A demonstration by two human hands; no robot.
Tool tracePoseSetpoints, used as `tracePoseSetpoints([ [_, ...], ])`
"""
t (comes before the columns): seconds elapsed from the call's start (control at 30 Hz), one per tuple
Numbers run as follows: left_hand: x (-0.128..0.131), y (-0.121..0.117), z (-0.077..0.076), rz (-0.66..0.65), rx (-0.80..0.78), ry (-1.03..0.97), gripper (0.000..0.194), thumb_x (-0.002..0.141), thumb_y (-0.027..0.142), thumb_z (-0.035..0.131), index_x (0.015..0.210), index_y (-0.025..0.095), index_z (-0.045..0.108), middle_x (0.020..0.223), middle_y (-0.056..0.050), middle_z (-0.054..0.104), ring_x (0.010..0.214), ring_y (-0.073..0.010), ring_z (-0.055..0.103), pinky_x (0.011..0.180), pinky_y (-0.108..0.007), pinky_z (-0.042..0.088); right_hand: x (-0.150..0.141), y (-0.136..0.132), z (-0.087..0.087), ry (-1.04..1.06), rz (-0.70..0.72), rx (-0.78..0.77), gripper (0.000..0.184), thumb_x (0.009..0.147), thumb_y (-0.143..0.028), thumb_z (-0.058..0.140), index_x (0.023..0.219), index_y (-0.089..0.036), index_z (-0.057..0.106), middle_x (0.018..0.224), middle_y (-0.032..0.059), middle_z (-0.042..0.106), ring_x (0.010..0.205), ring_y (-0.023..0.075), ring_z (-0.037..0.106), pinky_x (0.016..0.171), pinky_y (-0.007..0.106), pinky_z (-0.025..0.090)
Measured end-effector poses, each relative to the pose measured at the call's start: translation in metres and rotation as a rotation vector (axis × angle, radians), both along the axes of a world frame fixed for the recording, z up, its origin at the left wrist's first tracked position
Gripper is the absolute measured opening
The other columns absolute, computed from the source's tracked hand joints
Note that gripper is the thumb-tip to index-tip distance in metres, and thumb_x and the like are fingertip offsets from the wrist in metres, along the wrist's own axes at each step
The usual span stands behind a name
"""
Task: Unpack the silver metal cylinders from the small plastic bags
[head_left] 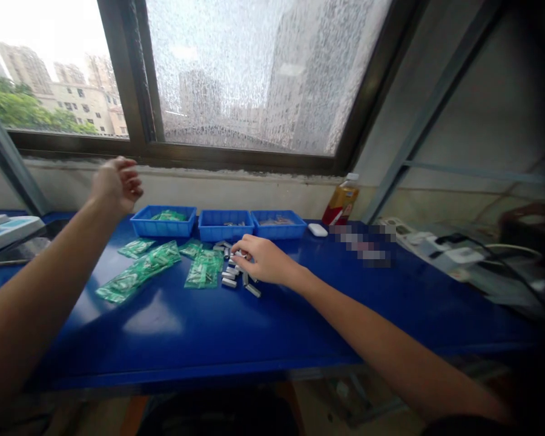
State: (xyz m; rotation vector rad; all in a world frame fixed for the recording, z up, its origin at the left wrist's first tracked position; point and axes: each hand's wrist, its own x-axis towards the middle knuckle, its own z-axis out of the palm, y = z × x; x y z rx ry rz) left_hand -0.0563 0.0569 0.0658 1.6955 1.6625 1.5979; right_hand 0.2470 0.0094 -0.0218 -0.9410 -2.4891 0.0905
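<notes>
Metal pieces (229,283) lie in a loose cluster on the blue table (195,345), near its middle, just right of the green packets (204,269) and in front of the bins (226,231). The tabletop is glossy and throws back pale patches of light. Behind it runs a pale wall with a dark-framed window (254,79); the large pane is speckled and hazy, while the left opening shows trees and buildings. A bottle (341,204) stands at the back right, near a small white case (318,230).

The pieces are short, silvery and block-like, some lying side by side, others at odd angles. The right hand (267,260) is over them, fingers bent and thumb below; whether it grips one I cannot tell. The left hand (117,188) is raised beyond the table's back left, fingers curled; it is blurred, and I cannot tell whether they close on anything.
</notes>
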Motion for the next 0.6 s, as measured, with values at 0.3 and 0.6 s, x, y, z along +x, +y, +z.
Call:
tracePoseSetpoints([
  [0.3, -0.028, -0.006, -0.064, -0.036, -0.725, 1.163, 0.069, 0.062, 0.076, 0.040, 0.083, 0.015, 0.065, 0.087, -0.012, 0.064, 0.072, -0.0249, 0.057, 0.057, -0.027, 0.037, 0.001, -0.001, 0.000, -0.053, -0.004, -0.045, 0.018, 0.082, -0.027, 0.053, 0.093, -0.016, 0.062, 0.080, 0.0035, 0.058, 0.065, 0.0106, 0.051, 0.061, 0.022, 0.035],
  [0.6, -0.051, 0.002, -0.062, -0.084, -0.398, 1.169, 0.017, 0.068, 0.032, 0.055, 0.075, 0.021, 0.066, 0.060, 0.002, 0.061, 0.051, -0.0116, 0.049, 0.049, -0.017, 0.034, 0.002, -0.003, -0.002, -0.041, 0.011, -0.065, 0.018, 0.081, -0.027, 0.054, 0.093, -0.018, 0.063, 0.079, 0.0031, 0.060, 0.066, 0.0119, 0.054, 0.061, 0.023, 0.037],
])
